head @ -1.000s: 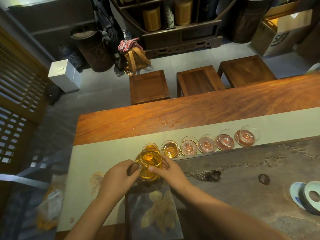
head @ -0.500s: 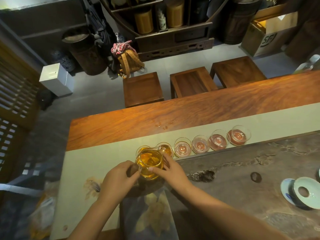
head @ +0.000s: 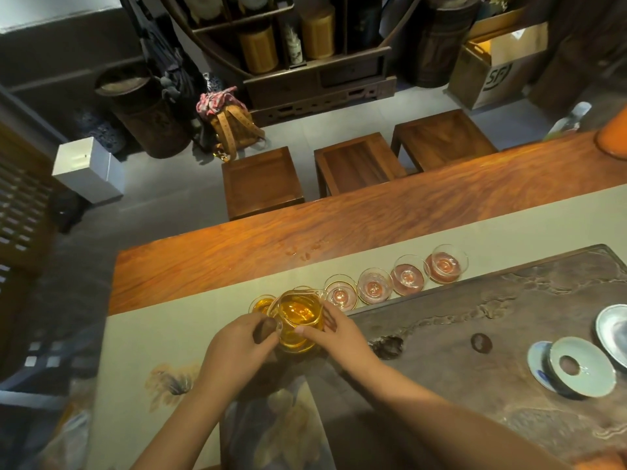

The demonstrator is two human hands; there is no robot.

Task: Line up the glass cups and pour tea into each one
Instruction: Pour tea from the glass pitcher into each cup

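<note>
Both hands hold a glass pitcher of amber tea over the left end of a row of glass cups.

The left hand comes from the near left with its fingers curled round the pitcher's handle side, and the right hand steadies the right wall of the pitcher, thumb pressed on the glass and fingers wrapped behind it. The pitcher seems tilted a little toward the far side, but the angle is hard to judge from above. One cup with amber tea shows just left of the pitcher; four cups with reddish tea stand to its right on a pale table runner. The runner lies on a long wooden table, beside a dark stone tea tray that carries a lidded bowl. Beyond the table stand three wooden stools on a grey floor.
</note>
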